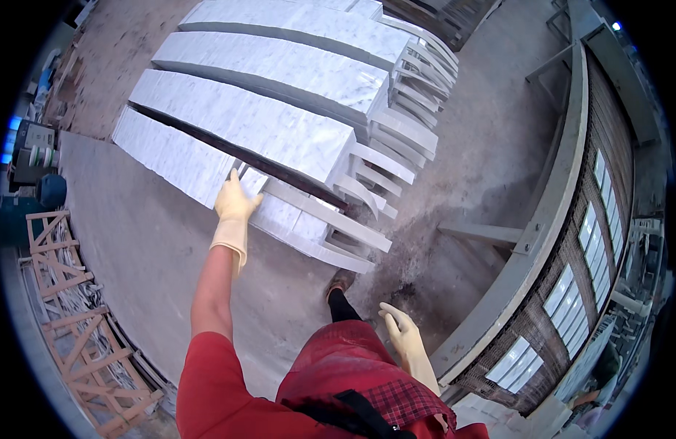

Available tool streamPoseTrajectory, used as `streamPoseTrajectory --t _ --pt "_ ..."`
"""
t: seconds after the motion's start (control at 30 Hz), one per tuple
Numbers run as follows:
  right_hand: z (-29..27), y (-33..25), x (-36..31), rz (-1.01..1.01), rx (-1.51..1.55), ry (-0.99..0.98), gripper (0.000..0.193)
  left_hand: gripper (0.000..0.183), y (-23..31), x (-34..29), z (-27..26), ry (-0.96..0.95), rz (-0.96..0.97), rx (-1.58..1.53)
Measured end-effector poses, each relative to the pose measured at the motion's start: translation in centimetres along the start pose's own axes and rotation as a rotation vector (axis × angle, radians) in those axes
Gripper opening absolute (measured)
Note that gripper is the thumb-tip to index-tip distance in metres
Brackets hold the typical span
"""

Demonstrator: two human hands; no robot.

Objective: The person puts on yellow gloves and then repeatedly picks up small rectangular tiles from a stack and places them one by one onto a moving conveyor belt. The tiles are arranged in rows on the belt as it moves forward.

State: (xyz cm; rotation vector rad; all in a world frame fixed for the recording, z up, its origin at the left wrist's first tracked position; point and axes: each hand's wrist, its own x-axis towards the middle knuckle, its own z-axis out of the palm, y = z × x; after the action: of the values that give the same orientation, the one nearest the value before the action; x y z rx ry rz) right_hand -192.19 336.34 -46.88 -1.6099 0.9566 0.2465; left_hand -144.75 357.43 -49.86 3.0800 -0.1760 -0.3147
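My left hand [236, 202], in a pale yellow rubber glove, reaches onto the nearest row of white marble pieces [173, 152]. Its index finger and thumb are apart, touching the row's top beside a gap between short pieces; the other fingers are partly hidden. From near that gap, a long narrow marble strip [331, 216] runs right and juts past the row's end. My right hand [405, 336], gloved alike, hangs low in front of the right-hand frame, fingers apart and holding nothing. Beyond the nearest row lie several parallel marble rows [243, 121].
Curved white strip ends [407, 135] stick out from the rows' right side. A large metal-framed rack or table [546, 212] with a slatted surface stands at right. Wooden crates [89, 351] lie at lower left, near dark green containers [51, 190]. Concrete floor [155, 241] lies between.
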Motion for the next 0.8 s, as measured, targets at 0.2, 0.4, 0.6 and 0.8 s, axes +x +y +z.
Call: streamPoseTrajectory --t 0.2,0.4,0.6,0.8 --pt "-0.2 0.5 -0.8 0.022 0.028 0.024 0.033 0.109 1.0 -0.6 0.5 0.005 -0.035 0.159" --pt "-0.3 3.2 -0.3 -0.241 -0.120 0.068 0.032 0.105 0.9 -1.6 1.2 -0.026 -0.094 0.072" --pt "-0.1 2.7 -1.7 -0.182 -0.009 -0.027 0.035 0.086 -4.4 -9.7 5.8 -0.140 -0.061 -0.853" --pt "3.2 4.1 -4.0 -0.050 0.183 -0.270 0.045 0.068 -3.3 -29.7 8.2 -0.782 -0.295 -1.823"
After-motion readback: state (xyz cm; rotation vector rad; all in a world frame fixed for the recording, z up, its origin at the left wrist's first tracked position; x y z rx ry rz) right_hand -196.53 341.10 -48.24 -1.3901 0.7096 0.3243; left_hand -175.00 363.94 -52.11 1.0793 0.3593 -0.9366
